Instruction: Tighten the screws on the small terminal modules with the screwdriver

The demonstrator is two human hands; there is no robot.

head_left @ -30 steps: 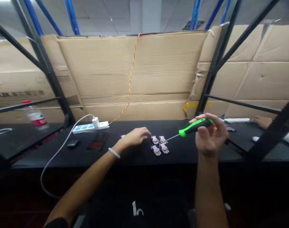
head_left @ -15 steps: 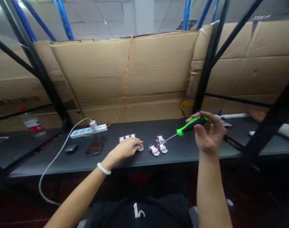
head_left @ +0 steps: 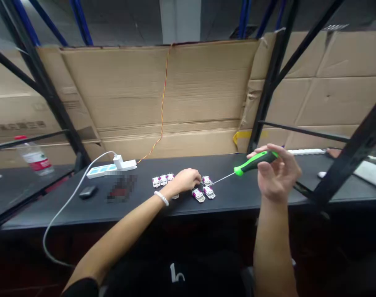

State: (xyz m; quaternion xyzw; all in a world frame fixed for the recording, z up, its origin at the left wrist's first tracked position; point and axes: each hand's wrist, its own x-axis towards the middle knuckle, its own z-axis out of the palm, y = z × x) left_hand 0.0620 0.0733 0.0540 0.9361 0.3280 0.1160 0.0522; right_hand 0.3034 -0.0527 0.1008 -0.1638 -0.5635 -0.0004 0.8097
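Note:
My right hand (head_left: 277, 173) grips a green-and-black screwdriver (head_left: 256, 162) by its handle. The screwdriver's thin shaft slants down to the left, its tip among three small white-and-purple parts (head_left: 209, 192) on the dark tabletop. My left hand (head_left: 188, 180), with a white beaded band at the wrist, reaches to the left side of this group. Its fingers are bent together close to the parts; what they hold, if anything, is hidden. Left of that hand, similar white-and-purple parts (head_left: 163, 180) stand in a row, and another shows partly below the wrist.
A white power strip (head_left: 130, 165) with a plugged-in charger and cable lies at the back left of the black table (head_left: 237, 198). Nearby are a small black object (head_left: 88, 192) and a blurred-out item. A bottle (head_left: 38, 159) stands far left. Cardboard (head_left: 206, 90) and metal posts frame the back.
My left hand has moved right, from the part beside the row to the group of three, uncovering more of the row. The screwdriver stays in my right hand, pointing at the group.

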